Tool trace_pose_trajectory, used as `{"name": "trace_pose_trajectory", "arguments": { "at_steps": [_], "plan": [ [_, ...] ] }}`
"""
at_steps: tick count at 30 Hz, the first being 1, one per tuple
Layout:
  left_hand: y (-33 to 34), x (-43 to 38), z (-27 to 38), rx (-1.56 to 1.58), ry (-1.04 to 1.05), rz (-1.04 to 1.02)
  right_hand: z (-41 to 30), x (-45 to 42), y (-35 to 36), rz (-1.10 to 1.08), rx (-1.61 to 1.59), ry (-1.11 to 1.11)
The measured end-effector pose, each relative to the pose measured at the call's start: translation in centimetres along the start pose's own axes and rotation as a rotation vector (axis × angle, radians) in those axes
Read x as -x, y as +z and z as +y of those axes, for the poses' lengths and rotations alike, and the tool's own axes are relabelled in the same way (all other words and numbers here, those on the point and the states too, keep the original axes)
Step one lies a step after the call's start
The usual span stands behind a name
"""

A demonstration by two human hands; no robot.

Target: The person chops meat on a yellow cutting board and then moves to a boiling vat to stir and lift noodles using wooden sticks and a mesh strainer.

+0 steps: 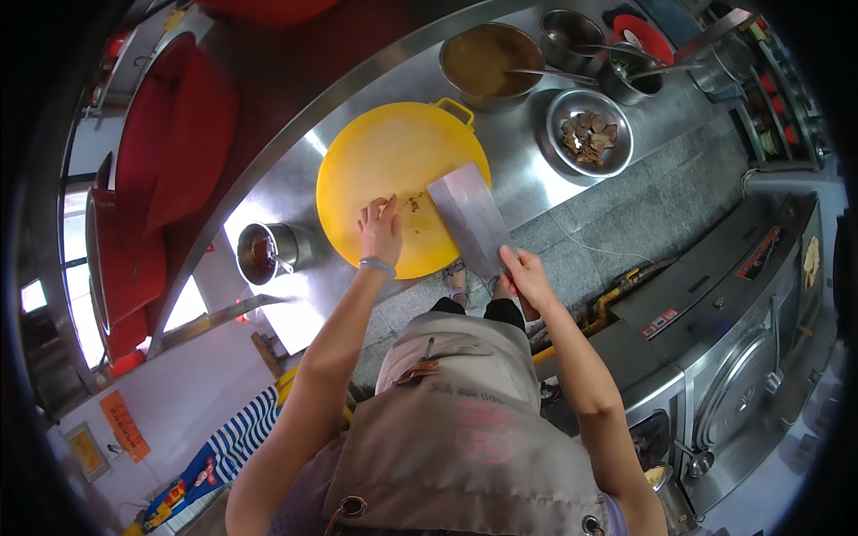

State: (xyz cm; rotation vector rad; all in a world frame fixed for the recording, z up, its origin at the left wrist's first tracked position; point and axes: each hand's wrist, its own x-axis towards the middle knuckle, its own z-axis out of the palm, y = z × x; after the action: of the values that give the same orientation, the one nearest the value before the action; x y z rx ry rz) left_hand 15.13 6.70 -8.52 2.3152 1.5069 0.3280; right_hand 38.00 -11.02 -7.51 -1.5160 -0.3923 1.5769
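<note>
A round yellow cutting board (395, 154) lies on the steel counter. My right hand (529, 278) grips the handle of a broad cleaver (474, 218), whose blade reaches over the board's right edge. Over the near part of the board is my left hand (380, 228), fingers somewhat bent and apart, holding nothing; whether it touches the board I cannot tell. Small brown crumbs (414, 204) lie between that hand and the blade. To the right of the board, a steel bowl (554, 127) holds sliced brown pieces that look like cooked meat (590, 139).
Behind the board stands a large steel pot (446, 67) of brownish liquid with a ladle; more steel pots (570, 33) are beyond it. A small pot (288, 244) of dark sauce stands left. A raised shelf edge (295, 114) crosses the upper left. Right is a steel cooking range (710, 295).
</note>
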Motion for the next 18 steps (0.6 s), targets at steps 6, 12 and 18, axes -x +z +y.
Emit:
{"name": "trace_pose_trajectory", "arguments": {
  "at_steps": [6, 12, 18],
  "plan": [
    [1.7, 0.5, -1.9, -0.133, 0.169, 0.007, -0.5, -1.5, 1.6, 0.041, -0.016, -0.005],
    [1.5, 0.8, -1.6, -0.126, 0.208, -0.110, -0.7, -2.0, 2.6, -0.001, 0.074, 0.016],
    [1.5, 1.1, -1.5, -0.075, 0.241, -0.119, -0.8, -0.6, 4.0, 0.043, 0.130, 0.036]
  ]
}}
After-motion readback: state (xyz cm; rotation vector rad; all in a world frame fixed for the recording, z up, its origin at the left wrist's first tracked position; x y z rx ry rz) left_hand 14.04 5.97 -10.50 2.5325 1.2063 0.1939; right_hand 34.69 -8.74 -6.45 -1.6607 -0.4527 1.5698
